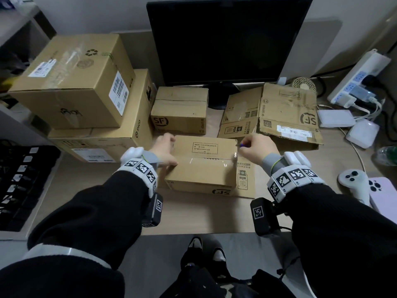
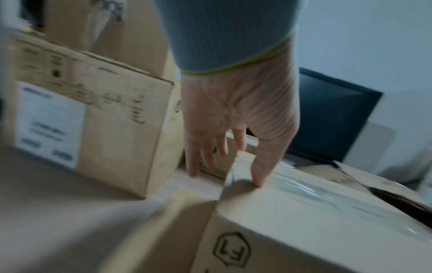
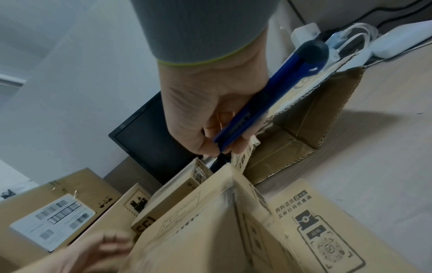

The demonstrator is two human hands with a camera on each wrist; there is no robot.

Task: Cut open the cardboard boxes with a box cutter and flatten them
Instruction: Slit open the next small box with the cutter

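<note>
Far left on the tabletop (image 1: 90, 201): two big sealed boxes (image 1: 86, 93) stacked, tape intact, untouched. Next over, small sealed SF box (image 1: 179, 110) in front of the monitor (image 1: 227, 39), also uncut.

Centre: working box (image 1: 204, 166), closed, clear tape along the top seam apparently whole. It sits on a flattened sheet (image 1: 246, 179) poking out at its right side. Left hand (image 1: 163, 151) steadies the box's left end, fingers fairly straight down the side, thumb pressed on top by the tape; not holding anything.

Right hand (image 1: 255, 147) is curled round the blue box cutter (image 3: 268, 103), tip at the box's far right top corner, right where the tape ends. Blade contact too small to tell.

Right of that: one opened, mostly flattened SF box (image 1: 279, 117).

Progress, my read: one or two boxes done, current one at first cut, three more left.
</note>
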